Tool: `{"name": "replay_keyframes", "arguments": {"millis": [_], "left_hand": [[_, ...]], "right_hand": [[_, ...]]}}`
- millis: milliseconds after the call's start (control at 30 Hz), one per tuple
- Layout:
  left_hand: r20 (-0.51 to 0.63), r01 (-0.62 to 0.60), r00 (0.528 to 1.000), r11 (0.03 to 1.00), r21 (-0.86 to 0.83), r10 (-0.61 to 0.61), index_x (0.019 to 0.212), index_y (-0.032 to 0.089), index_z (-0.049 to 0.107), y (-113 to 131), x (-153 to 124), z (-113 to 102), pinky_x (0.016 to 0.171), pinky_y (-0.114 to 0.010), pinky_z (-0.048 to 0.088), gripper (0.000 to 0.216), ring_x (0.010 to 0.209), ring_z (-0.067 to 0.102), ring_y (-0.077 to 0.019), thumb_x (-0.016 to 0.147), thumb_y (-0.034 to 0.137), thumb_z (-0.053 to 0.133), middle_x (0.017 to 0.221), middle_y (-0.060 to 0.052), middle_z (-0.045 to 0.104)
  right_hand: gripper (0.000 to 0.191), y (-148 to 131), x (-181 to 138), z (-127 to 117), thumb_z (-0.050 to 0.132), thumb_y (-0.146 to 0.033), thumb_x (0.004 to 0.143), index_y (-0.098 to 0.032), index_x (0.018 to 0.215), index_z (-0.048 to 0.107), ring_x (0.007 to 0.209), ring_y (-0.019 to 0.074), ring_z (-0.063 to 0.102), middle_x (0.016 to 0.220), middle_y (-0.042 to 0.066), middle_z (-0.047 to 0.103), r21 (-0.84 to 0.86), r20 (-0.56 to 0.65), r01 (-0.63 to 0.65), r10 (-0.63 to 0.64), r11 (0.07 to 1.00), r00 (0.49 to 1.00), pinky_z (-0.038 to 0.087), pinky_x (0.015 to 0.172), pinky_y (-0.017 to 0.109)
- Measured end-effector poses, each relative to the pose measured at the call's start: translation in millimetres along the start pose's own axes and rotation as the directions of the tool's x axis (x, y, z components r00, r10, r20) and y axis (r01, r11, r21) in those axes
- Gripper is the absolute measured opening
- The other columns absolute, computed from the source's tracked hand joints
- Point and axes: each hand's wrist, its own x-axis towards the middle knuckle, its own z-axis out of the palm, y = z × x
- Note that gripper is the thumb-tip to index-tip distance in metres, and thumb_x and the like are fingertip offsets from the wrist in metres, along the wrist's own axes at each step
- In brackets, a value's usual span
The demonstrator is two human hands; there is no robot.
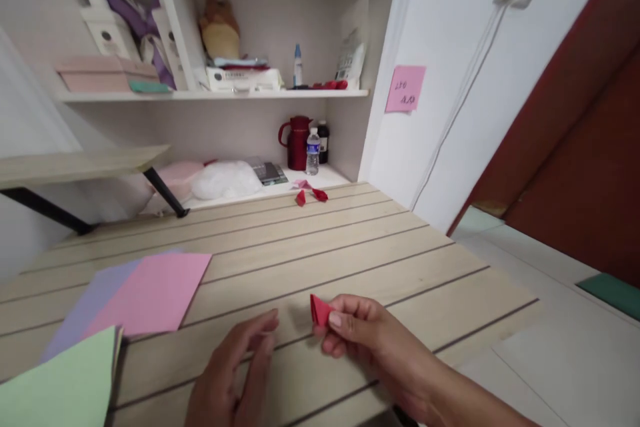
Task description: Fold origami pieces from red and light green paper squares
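Between the thumb and fingers of my right hand (pixel 357 327) is a small piece of folded red paper (pixel 320 311), its pointed end facing up and left. My left hand (pixel 235 370) hovers apart from it to the left, fingers stretched out and slightly curved, with nothing in them. Both hands are above the near part of the striped wooden table (pixel 280 260). Small red folded paper pieces (pixel 320 195) lie at the table's far edge.
Pink paper (pixel 155 293), purple paper (pixel 85 307) and green paper (pixel 60 380) lie at the left. A black-legged raised shelf (pixel 85 167) stands behind them. At the back, a cabinet holds a red jug (pixel 299 143) and a water bottle (pixel 313 152). The table's right edge borders open floor.
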Motion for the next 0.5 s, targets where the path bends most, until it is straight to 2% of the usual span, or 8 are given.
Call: {"name": "replay_keyframes", "arguments": {"millis": [67,133,267,367,500], "left_hand": [[0.106,0.118,0.989,0.975,-0.187,-0.099,0.105,0.030,0.072,2,32,13,0.081,-0.035,0.054,0.042,0.088,0.071,-0.0234,0.077,0.061,0.064,0.111,-0.003,0.074],[0.231,0.251,0.959,0.878,-0.409,-0.167,0.102,0.023,0.074,-1,65,30,0.081,-0.037,0.054,0.048,0.079,0.071,-0.0232,0.069,0.058,0.074,0.104,-0.007,0.075],[0.233,0.279,0.956,0.807,-0.520,-0.180,0.110,0.018,0.070,-14,111,58,0.083,-0.040,0.054,0.057,0.085,0.072,-0.0238,0.071,0.060,0.073,0.111,-0.014,0.072],[0.217,0.281,0.958,0.766,-0.578,-0.187,0.118,0.019,0.067,-21,121,68,0.084,-0.040,0.052,0.062,0.094,0.070,-0.0254,0.073,0.063,0.071,0.120,-0.016,0.067],[0.228,0.261,0.963,0.720,-0.643,-0.146,0.122,0.023,0.066,-27,117,68,0.093,-0.044,0.049,0.071,0.106,0.066,-0.0302,0.066,0.065,0.075,0.124,-0.016,0.066]], "right_hand": [[0.031,-11,25,2,0.085,-0.038,0.071,-0.013,0.078,0.068,0.062,0.0105,0.062,0.078,0.006,0.073,0.166,0.023,-0.042,0.039,0.985,0.999,0.044,0.061,0.021],[0.033,-20,51,1,0.088,-0.036,0.066,-0.012,0.074,0.066,0.056,0.0096,0.062,0.073,0.006,0.072,0.226,0.014,-0.054,0.052,0.973,0.999,0.044,0.056,0.020],[0.027,-35,97,-3,0.085,-0.030,0.071,-0.012,0.078,0.066,0.054,0.0073,0.061,0.070,0.002,0.071,0.278,0.005,-0.027,0.027,0.960,1.000,0.046,0.055,0.019],[0.022,-38,116,-2,0.082,-0.027,0.075,-0.012,0.080,0.067,0.053,0.0065,0.062,0.068,0.001,0.070,0.320,0.040,-0.039,0.028,0.947,0.999,0.047,0.055,0.018],[0.022,-27,121,4,0.081,-0.028,0.076,-0.012,0.082,0.068,0.054,0.0070,0.063,0.068,0.000,0.070,0.358,0.153,-0.117,0.065,0.926,0.986,0.051,0.059,0.020]]}}
